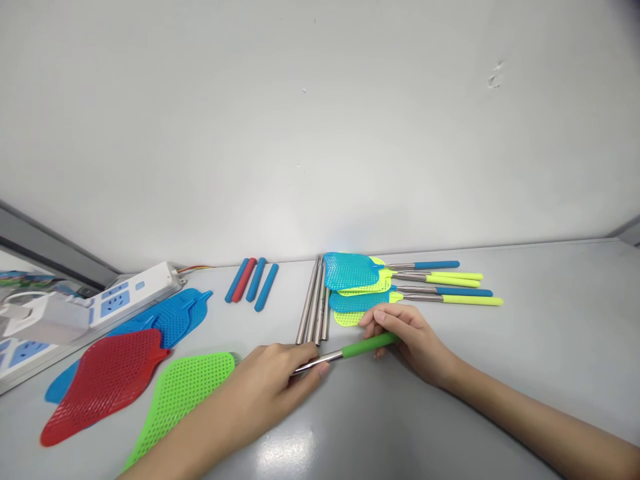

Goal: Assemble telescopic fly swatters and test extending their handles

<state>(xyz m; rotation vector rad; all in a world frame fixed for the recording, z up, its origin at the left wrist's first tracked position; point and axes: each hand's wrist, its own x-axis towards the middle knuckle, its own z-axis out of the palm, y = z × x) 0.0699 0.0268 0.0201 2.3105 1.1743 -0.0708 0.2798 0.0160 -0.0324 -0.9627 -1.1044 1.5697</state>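
A fly swatter handle (pixel 331 357), a shiny metal rod with a green grip sleeve (pixel 364 345), spans both hands just above the table. My left hand (pixel 280 380) is closed around its metal part, thumb and fingers pinching the rod. The far end of the green sleeve sits in the curled fingers of my right hand (pixel 415 340). A green mesh swatter head (pixel 195 380) lies partly beneath my left forearm. Several bare metal rods (pixel 313 300) rest side by side just beyond my hands.
Finished fly swatters with blue (pixel 350 269) and yellow heads lie stacked at back right. Blue and red grip sleeves (pixel 244 280) stand in a row near the wall. At left are a red swatter head (pixel 113 373), blue heads (pixel 187 313) and a white power strip (pixel 145 290).
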